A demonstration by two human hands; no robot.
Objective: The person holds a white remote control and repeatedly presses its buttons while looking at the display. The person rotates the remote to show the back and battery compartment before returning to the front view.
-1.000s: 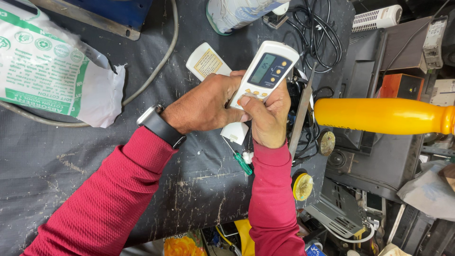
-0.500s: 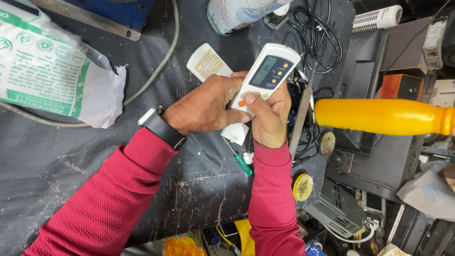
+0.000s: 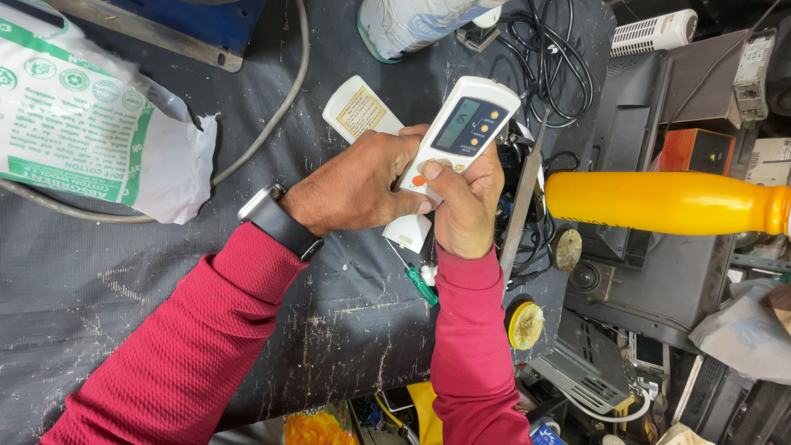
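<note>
A white remote control (image 3: 463, 132) with a small grey screen and orange buttons is held above the dark worktable (image 3: 124, 272). My right hand (image 3: 465, 202) grips its lower end from below, thumb on the buttons. My left hand (image 3: 358, 181), with a black watch at the wrist, closes on the same lower end from the left. A white back cover with a yellow label (image 3: 359, 109) lies on the table just behind my left hand. A green-handled screwdriver (image 3: 418, 280) and a small white piece (image 3: 409, 232) lie under my hands.
A yellow bottle (image 3: 667, 203) lies to the right over dark boxes. A metal file (image 3: 522, 206) rests beside my right hand. Black cables (image 3: 548, 58) coil at the back. A green-and-white bag (image 3: 78, 132) sits at left, a grey cable (image 3: 264, 140) beside it.
The remote has shifted slightly in my hands; my right thumb has moved a little over its buttons. Both hands stay in place.
</note>
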